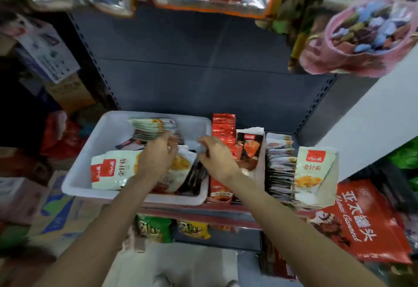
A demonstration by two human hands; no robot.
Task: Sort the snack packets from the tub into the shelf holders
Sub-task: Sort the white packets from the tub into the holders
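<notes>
**A:** Head view: how much room do you have around the tub?

**B:** The white tub (pixel 95 142) sits on the shelf (pixel 226 210), its near rim just at the shelf's front edge and its right wall touching the row of red packets (pixel 222 128). Your left hand (pixel 156 157) reaches in over the near rim and lies on the pale packets (pixel 113 169) piled at the tub's near left; the fingers curl down among them, but you cannot tell whether they clamp one. Your right hand (pixel 217 157) hangs over the tub's right wall, fingers pinched together on something thin and dark, too blurred to name.

**A:** And the holders?

**B:** Right of the tub stand the shelf holders: the red row, then a clear holder (pixel 260 160) with a dark-and-orange packet (pixel 248 148), then a packed row of pale packets on edge (pixel 280 164), faced by one upright pale packet (pixel 314 169). They stand tight, side by side. Behind everything the grey back panel (pixel 203 72) is bare, with open space above the tub.

**A:** What's hard to read?

**B:** A fanned stack of packets (pixel 153 128) at the tub's far side is partly hidden by your left fingers. The hanging bags (pixel 362 38) overhead are smeared and cut off by the frame's top edge. A big red bag (pixel 362 219) at near right is tilted and overlaps the shelf's edge.
</notes>
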